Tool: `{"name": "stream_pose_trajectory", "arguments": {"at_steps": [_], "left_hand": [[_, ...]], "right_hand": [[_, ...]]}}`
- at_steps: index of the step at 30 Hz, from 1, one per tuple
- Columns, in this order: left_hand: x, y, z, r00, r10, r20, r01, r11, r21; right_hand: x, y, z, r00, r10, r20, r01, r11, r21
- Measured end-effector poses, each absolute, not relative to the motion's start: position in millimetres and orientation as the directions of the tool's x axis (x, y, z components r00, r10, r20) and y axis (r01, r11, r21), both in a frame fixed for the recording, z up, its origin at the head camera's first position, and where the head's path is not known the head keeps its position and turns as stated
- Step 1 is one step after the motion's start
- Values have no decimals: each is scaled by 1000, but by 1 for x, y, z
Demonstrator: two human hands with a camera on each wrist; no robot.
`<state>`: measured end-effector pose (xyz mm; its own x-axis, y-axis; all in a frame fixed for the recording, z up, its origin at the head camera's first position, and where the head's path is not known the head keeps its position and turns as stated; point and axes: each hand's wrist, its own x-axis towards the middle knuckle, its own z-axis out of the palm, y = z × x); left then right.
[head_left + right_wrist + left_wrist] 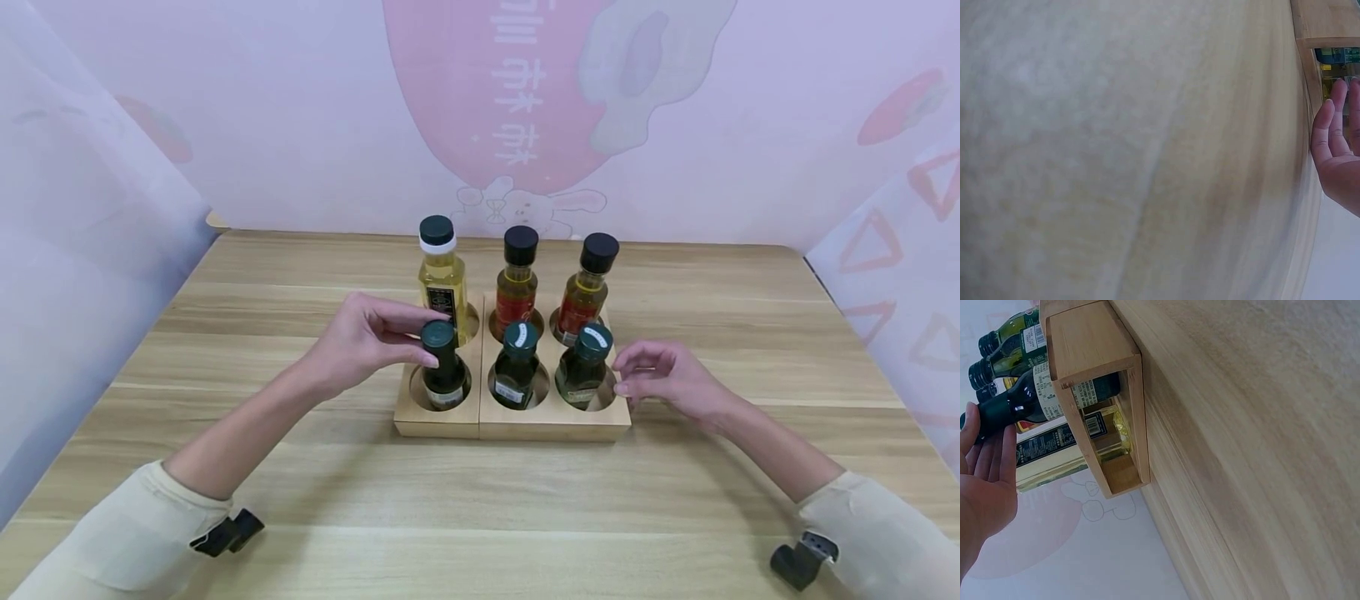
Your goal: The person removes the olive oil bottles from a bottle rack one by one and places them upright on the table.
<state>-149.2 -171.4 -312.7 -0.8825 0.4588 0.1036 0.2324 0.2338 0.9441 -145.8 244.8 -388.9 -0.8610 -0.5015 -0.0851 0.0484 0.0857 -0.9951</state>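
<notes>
A: Left to right, quick.
B: Left hand at the left of the rack: thumb and fingers pinch the dark bottle near its top. Bottle's in the rack's front-left hole, lower part through it; can't tell if its base touches down. Pale yellow bottle in the rack's back left.
A: Next?
B: Rack's middle: red-label bottle back, green bottle front. Rack's right: another red-label bottle back, another green bottle front. Right hand by the rack's right end, fingers loosely bent, nothing visibly held; contact unclear.
A: Risks?
B: A slanted pull could snag the dark bottle on the hole's edge and tip the left block; the seam suggests it's separate. Left fingers could knock the pale yellow bottle, it's that near.
A: Counts?
B: Two hands. Six bottles: one dark, one pale yellow, two red-label, two green. Six holes. Two blocks.
</notes>
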Motion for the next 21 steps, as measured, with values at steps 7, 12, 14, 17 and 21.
{"name": "stream_pose_trajectory", "arguments": {"at_steps": [7, 12, 14, 17, 21], "left_hand": [[-147, -173, -313, -885, 450, 117, 234, 214, 949], [-145, -175, -312, -889, 438, 131, 236, 196, 952], [-144, -176, -310, -892, 432, 135, 235, 189, 953], [-143, -177, -308, -896, 422, 137, 232, 181, 956], [-143, -179, -305, -899, 412, 147, 232, 163, 959]], "right_hand": [[-145, 245, -389, -861, -501, -83, 49, 81, -995], [-145, 244, -389, -862, -498, -90, 56, 83, -995], [-145, 244, -389, -862, -499, -90, 56, 83, -995], [-145, 245, -389, -861, -502, -83, 50, 79, -996], [-145, 245, -390, -860, -504, -77, 46, 74, -996]]}}
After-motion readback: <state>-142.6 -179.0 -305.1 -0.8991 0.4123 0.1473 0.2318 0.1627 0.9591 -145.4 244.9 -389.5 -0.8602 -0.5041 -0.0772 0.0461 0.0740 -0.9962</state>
